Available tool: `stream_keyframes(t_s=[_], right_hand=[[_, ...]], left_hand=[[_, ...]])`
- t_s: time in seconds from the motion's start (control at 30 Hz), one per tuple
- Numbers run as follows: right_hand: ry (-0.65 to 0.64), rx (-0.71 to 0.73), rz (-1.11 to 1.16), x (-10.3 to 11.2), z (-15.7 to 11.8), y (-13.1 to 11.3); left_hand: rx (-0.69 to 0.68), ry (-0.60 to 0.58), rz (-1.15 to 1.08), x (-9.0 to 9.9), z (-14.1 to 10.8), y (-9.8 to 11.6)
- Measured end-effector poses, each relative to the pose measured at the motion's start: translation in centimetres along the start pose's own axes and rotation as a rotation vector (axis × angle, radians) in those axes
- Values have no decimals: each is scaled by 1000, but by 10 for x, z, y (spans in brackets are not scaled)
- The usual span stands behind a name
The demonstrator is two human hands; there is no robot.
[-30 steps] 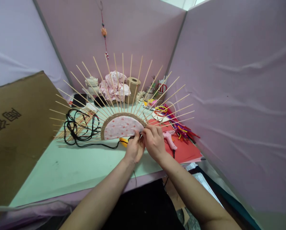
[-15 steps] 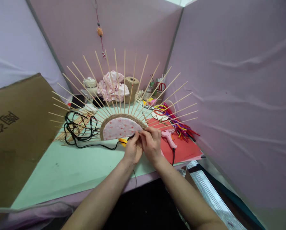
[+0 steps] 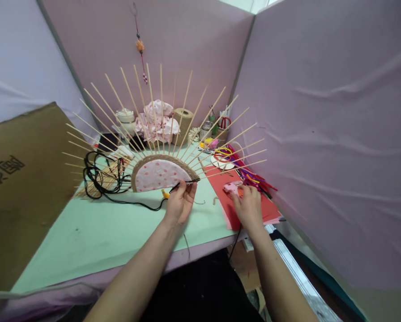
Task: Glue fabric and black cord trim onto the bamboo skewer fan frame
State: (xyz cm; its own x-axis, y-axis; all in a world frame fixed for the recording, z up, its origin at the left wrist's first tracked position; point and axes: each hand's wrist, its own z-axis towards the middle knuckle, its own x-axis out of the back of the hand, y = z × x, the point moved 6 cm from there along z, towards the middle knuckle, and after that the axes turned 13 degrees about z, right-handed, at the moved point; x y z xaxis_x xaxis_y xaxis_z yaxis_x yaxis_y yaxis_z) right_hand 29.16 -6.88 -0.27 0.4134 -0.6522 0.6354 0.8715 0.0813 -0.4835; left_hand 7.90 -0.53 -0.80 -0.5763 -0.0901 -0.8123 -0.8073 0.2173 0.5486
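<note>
A half-round piece (image 3: 156,174), covered in pink-dotted white cloth with a brown twine rim, stands tilted up with thin wooden sticks fanning out from its curved edge. At its lower right corner my left hand (image 3: 181,201) is closed, pinching the edge together with the end of a black cord (image 3: 150,207). The cord runs left to a loose tangle. My right hand (image 3: 249,205) is closed round a pink glue gun (image 3: 233,188) on the red sheet (image 3: 264,208); the fingers hide part of the tool. A black cable hangs below that hand.
Loose sticks (image 3: 103,181) lie at the left beside a large cardboard sheet (image 3: 22,179). Behind stand a twine spool (image 3: 183,123), bunched pink cloth (image 3: 156,123) and a white jar (image 3: 125,120). Coloured pipe cleaners (image 3: 250,172) lie at the right, near the fabric wall.
My right hand has left the half-round piece and moved right onto the glue gun. My left hand and the piece have shifted slightly left.
</note>
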Motion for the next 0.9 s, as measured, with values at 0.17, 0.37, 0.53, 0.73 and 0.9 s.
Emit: stream_keyframes(t_s=[0.17,0.37,0.53,0.73,0.9], right_hand=[[-276,-228,-269,-25,2,43],[-356,-304,-239,-29,7,25],[-275,-380,82,6,6,20],[-242,-665,870,20,-24,4],[-297,-601,1093,15,-41,-39]], left_hand=[[-7,-3,19,3,1,1],[-11,-6,32,8,4,2],[-32,-10,30,7,7,3],[-36,7,37,6,11,3],[-35,15,47,9,13,3]])
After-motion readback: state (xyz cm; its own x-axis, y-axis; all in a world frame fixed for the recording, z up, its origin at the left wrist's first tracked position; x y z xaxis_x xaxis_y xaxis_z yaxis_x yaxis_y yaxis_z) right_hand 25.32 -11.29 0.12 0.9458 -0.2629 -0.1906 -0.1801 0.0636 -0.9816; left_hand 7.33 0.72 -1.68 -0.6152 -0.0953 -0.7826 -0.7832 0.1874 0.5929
